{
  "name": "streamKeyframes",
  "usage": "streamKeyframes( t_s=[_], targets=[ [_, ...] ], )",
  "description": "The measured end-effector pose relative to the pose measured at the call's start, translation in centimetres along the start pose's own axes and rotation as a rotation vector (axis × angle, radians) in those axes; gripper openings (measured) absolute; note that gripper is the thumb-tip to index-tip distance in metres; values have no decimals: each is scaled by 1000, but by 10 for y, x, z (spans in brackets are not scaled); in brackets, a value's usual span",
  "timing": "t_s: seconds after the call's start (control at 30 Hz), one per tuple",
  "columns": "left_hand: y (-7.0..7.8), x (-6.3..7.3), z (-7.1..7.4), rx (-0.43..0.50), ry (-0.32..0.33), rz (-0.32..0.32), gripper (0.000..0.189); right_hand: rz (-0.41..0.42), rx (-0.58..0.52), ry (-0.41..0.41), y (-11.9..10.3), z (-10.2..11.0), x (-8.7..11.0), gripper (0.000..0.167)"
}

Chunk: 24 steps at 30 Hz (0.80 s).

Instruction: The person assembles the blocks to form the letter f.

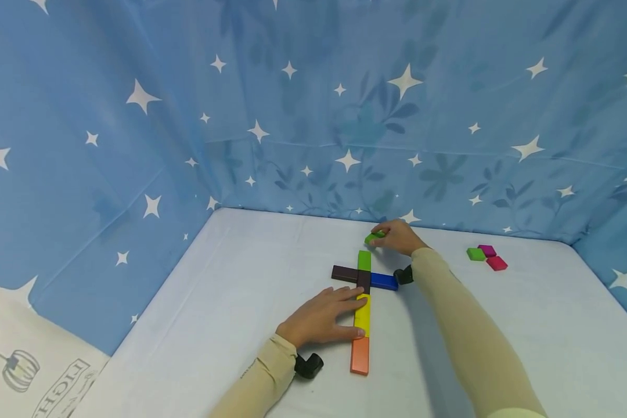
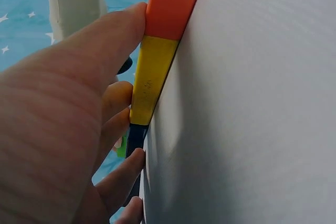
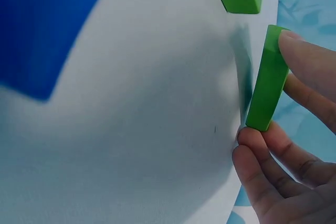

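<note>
Flat coloured blocks form a cross in the head view. A green block (image 1: pixel 364 260) tops its upright line, above a dark block (image 1: pixel 363 282), a yellow block (image 1: pixel 363 316) and an orange block (image 1: pixel 360 356). Dark brown (image 1: pixel 345 273) and blue (image 1: pixel 384 281) blocks make the side arms. My left hand (image 1: pixel 324 316) rests with spread fingers along the yellow and dark blocks; its thumb lies near the orange end. Beyond the cross, my right hand (image 1: pixel 399 237) pinches another green block (image 3: pixel 268 80) between thumb and fingers, tilted close over the table.
A green block (image 1: pixel 476 254), a purple block (image 1: pixel 487 250) and a red block (image 1: pixel 497 263) lie together at the back right of the white table (image 1: pixel 214 302). A blue star-patterned curtain (image 1: pixel 313 116) stands behind the table and along its left side.
</note>
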State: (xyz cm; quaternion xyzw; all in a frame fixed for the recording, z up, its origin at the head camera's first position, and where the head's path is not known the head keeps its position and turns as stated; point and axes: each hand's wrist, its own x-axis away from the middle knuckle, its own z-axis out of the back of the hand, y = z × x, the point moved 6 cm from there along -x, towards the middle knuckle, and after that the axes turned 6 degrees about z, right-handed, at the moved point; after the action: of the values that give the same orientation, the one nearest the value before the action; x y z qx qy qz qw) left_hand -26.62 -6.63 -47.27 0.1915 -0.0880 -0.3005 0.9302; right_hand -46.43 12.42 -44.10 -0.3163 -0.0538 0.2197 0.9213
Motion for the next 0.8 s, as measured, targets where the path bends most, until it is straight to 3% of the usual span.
streamKeyframes(
  t_s=[0.43,0.8],
  targets=[
    [1,0,1,4,3,1,71,23,49,-42,-9,-8,1,36],
    [0,0,2,13,4,0,71,49,74,-23,-11,-10,3,34]
  ],
)
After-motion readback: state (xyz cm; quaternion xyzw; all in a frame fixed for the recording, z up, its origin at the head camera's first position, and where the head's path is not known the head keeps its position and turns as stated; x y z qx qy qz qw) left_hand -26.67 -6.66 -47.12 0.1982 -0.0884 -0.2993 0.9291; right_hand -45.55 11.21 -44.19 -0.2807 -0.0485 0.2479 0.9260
